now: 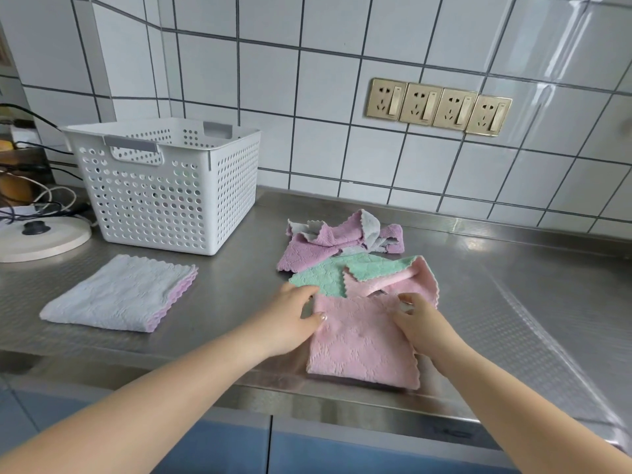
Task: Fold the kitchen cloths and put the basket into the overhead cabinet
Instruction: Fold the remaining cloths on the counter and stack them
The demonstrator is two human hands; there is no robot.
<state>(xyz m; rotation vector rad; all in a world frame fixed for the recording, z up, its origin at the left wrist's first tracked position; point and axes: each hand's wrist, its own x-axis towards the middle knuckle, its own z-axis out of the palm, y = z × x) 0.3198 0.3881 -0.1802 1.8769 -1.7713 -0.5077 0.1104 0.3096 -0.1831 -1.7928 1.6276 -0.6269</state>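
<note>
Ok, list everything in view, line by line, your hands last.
basket: one, white, counter back left
folded cloth: one, grey and lilac, front of basket
crumpled cloth: one, purple and grey, mid counter
pink cloth: one, pink and green, counter front, partly folded
sockets: four, gold, tiled wall
round lid: one, white, far left
cables: several, black and white, far left
left hand: on pink cloth
right hand: pinching pink cloth

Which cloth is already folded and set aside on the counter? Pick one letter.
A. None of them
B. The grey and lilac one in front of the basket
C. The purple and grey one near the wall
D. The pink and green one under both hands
B: the grey and lilac cloth lies flat in a neat rectangle in front of the white basket, apart from both hands.
</note>
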